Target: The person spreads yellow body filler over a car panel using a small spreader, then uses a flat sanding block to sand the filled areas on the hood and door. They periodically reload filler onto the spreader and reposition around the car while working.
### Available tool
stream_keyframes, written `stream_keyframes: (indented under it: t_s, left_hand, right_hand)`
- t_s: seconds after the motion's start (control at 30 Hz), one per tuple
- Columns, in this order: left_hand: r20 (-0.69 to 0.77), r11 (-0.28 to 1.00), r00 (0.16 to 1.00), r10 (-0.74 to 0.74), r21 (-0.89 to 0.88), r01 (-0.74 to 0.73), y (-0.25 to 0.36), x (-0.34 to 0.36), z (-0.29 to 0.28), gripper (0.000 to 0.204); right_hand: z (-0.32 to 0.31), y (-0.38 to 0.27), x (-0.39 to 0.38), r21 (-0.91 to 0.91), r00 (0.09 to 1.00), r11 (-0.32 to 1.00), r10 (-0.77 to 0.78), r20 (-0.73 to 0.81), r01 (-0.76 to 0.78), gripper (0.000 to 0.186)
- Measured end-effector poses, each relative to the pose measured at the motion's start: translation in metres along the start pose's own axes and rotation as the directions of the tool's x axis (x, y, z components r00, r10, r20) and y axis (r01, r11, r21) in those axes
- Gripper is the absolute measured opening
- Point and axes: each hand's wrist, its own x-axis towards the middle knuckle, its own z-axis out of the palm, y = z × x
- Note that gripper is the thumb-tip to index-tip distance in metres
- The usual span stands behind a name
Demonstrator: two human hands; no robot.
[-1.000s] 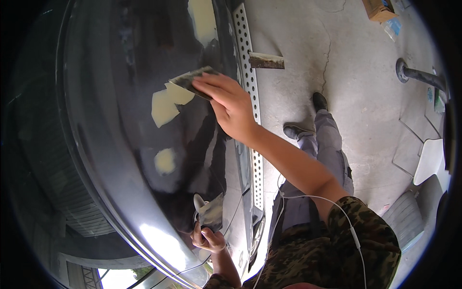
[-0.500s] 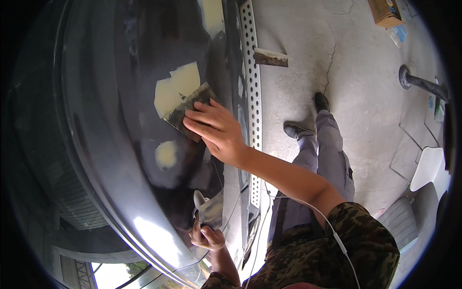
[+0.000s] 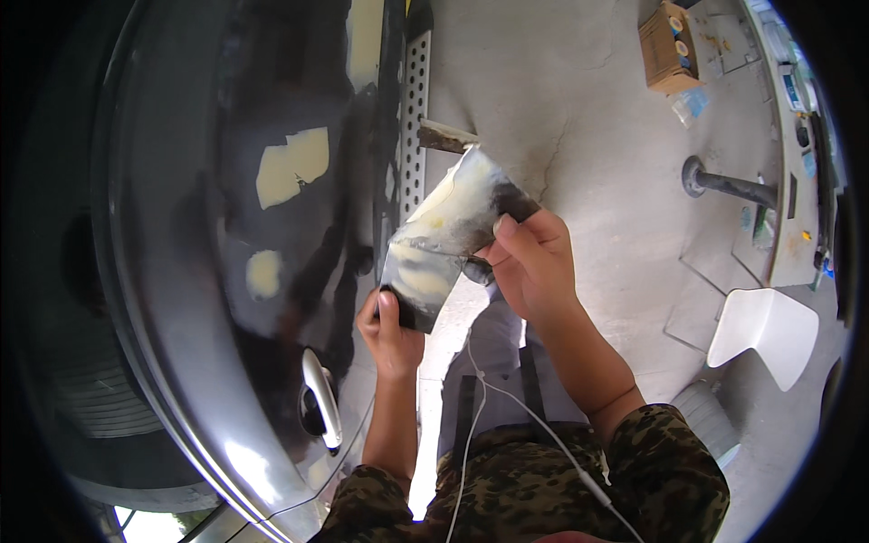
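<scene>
My left hand point(image 3: 392, 342) grips a flat putty spreader point(image 3: 418, 279) by its dark lower corner, thumb on top. Cream filler is smeared over its face. My right hand point(image 3: 539, 271) pinches a second putty spreader point(image 3: 469, 201) by its dark right edge, with cream filler along its left edge. The two blades meet or overlap in front of me, right of the dark car door point(image 3: 299, 235). On the door are an angular cream filler patch point(image 3: 291, 167), a small round one point(image 3: 264, 274) and a long one point(image 3: 364, 41) farther off.
A pale door handle point(image 3: 319, 398) stands out from the door. A perforated side step point(image 3: 416, 109) runs along the car, with a stained strip point(image 3: 442, 138) beside it. At right are a white chair point(image 3: 765, 330), a black table leg point(image 3: 729, 185) and a cardboard box point(image 3: 668, 50). A white cable point(image 3: 543, 425) hangs before me.
My right hand has lifted its spreader off the door's angular patch and come right. My left hand has risen with its spreader to meet it. The view has shifted toward the right.
</scene>
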Motion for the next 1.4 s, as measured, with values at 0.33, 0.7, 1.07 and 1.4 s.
stream_keyframes:
  t_s: [0.33, 0.7, 1.07, 1.4]
  left_hand:
    - [-0.001, 0.998, 0.999, -0.037, 0.043, 0.037, -0.015, 0.023, -0.004, 0.031]
    - [0.003, 0.985, 0.992, -0.126, -0.120, 0.126, -0.051, 0.016, -0.015, 0.024]
    - [0.038, 0.959, 0.962, -0.269, 0.104, 0.264, -0.116, 0.027, 0.026, 0.027]
    - [0.160, 0.862, 0.852, -0.499, 0.193, 0.469, -0.152, 0.030, 0.135, 0.032]
  right_hand:
    - [-0.016, -0.026, 0.001, -0.839, 0.954, 0.478, 0.008, 0.301, 0.261, 0.029]
    - [-0.132, -0.018, -0.025, -0.810, 0.863, 0.301, 0.226, -0.452, -0.503, 0.022]
    - [-0.173, 0.003, -0.046, -0.352, 0.848, 0.858, 0.163, -0.503, -0.374, 0.034]
    - [-0.230, -0.093, -0.051, -0.280, 0.880, 0.890, 0.225, -0.418, -0.361, 0.027]
